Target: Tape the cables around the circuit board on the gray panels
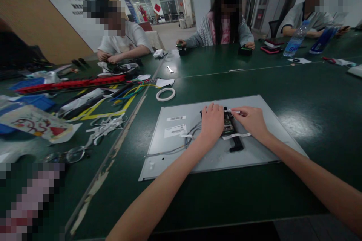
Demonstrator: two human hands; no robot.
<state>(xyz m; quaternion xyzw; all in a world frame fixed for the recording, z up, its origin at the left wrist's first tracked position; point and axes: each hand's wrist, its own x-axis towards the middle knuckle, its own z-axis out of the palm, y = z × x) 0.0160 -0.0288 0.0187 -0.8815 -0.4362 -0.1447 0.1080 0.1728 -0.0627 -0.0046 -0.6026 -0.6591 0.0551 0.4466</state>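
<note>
1. Head view: the right grip (250, 120) is pinched shut on a thin white tape strip (234, 112), just above a small dark circuit board (227, 125).
2. The left grip (212, 122) lies palm down on that board's left edge, fingers bent; whether it clasps anything cannot be told.
3. Beneath both grips, a flat, matt grey metal panel (175, 150) rests on the smooth green worktop (296, 90); thin grey cables (181, 144) trail left of the left grip.
4. Far beyond the right grip stands a clear plastic bottle (295, 41); its contents cannot be made out.

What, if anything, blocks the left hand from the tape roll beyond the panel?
Likely yes, nothing does: the left hand rests on the panel, with only bare table before the tape roll.
</note>
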